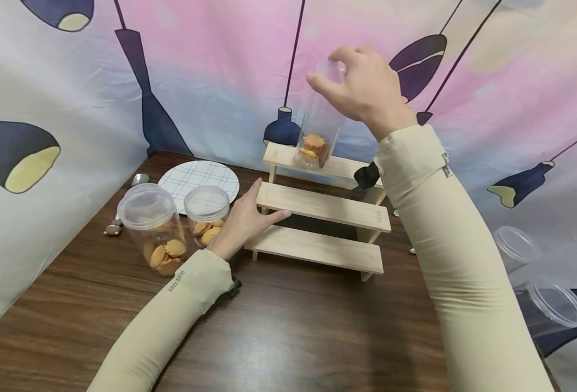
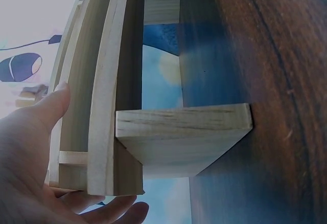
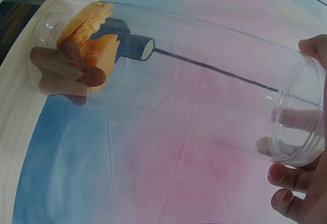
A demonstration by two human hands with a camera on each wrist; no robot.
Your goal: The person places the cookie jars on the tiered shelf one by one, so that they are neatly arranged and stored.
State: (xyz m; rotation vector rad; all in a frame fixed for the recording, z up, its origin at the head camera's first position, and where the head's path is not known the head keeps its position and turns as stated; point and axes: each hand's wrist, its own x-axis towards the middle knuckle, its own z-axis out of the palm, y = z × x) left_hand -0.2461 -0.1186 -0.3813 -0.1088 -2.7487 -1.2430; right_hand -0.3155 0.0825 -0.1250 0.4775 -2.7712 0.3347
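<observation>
A three-tier stand of pale, unpainted wooden planks [image 1: 323, 206] rests on a dark brown wood-grain surface [image 1: 293, 337], in front of a pastel curtain printed with navy hanging lamps [image 1: 282, 129]. A person in cream sleeves [image 1: 469, 256] works at it with both bare hands.

On the left part of the stand's top tier is a tall, clear, cylindrical jar [image 1: 321, 111], leaning in the head view, its base at the plank; whether the whole base bears on the wood cannot be told. Golden and dark brown biscuits [image 3: 82, 75] lie at its bottom. The person's right hand [image 1: 366, 84], above the stand, holds this jar by its upper rim, thumb and fingers clamped round it from opposite sides.

The left hand [image 1: 246, 220] is at the stand's left end, with the thumb at the front edge of the middle tier and the fingers curled round the plank's end.

Left of the stand are a wide clear jar [image 1: 143, 218] and, nearer to the stand, a smaller clear jar [image 1: 207, 215], both containing golden biscuits. Behind the smaller one, also left of the stand, lies a round white plate with thin grid lines [image 1: 202, 167]. Well to the stand's right are two clear round containers [image 1: 553, 307].
</observation>
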